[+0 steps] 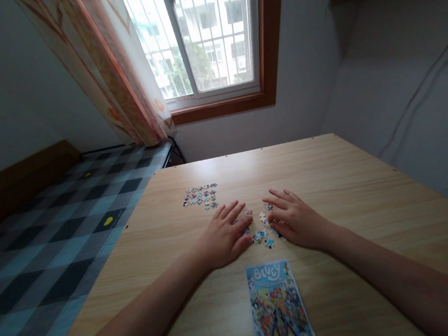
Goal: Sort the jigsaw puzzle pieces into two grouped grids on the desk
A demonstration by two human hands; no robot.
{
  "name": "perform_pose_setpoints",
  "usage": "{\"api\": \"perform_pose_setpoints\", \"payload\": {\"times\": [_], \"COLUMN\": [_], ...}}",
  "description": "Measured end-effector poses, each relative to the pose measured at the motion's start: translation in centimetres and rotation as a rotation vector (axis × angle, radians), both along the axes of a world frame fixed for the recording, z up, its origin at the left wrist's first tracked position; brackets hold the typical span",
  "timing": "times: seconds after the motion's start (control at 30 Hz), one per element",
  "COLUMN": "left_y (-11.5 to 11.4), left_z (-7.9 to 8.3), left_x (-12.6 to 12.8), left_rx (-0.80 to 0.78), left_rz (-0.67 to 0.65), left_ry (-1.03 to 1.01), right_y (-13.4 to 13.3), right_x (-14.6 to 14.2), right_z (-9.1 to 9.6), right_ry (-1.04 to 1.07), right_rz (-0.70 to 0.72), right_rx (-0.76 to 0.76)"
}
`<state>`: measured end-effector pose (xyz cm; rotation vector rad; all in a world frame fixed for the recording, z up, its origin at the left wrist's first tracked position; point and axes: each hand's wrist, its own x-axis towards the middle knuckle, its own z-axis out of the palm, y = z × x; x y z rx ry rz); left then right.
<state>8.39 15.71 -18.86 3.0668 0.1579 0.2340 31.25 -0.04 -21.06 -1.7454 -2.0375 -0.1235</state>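
My left hand (227, 234) lies palm down over the left side of a small pile of jigsaw puzzle pieces (260, 236), fingers spread. From the right, my right hand (294, 218) reaches over the same pile, its fingers apart and bent a little; some pieces are partly hidden beneath both hands. Between the hands a pale piece (262, 217) and a blue piece (269, 243) show. Farther off to the left, several puzzle pieces (201, 195) are laid out in rough rows. Close to me lies a box with "Bluey" printed on it (278, 307).
The wooden table (361, 213) has its far edge near the wall under a barred window (212, 38). To the left stands a bed with a checked cover (68, 228), and a patterned curtain (109, 68) hangs above its far end. A cable (417, 96) runs along the right wall.
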Motion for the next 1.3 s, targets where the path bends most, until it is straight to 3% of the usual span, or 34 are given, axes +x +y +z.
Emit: {"api": "perform_pose_setpoints", "payload": {"times": [0.27, 0.57, 0.97, 1.3], "left_y": [-0.6, -0.6, -0.5, -0.5], "left_z": [0.5, 0.2, -1.2, -0.2], "left_x": [0.2, 0.2, 0.5, 0.6], "left_rx": [-0.067, -0.033, 0.013, -0.027], "left_rz": [-0.167, -0.163, -0.027, -0.065], "left_ry": [-0.049, 0.001, 0.022, -0.06], "right_y": [0.2, 0.4, 0.4, 0.2], "right_x": [-0.4, -0.2, -0.6, -1.1], "right_z": [0.1, -0.4, -0.2, 0.3], "right_ry": [0.023, 0.07, 0.041, 0.018], "right_rz": [-0.065, -0.044, -0.036, -0.071], "right_rx": [0.006, -0.002, 0.011, -0.02]}}
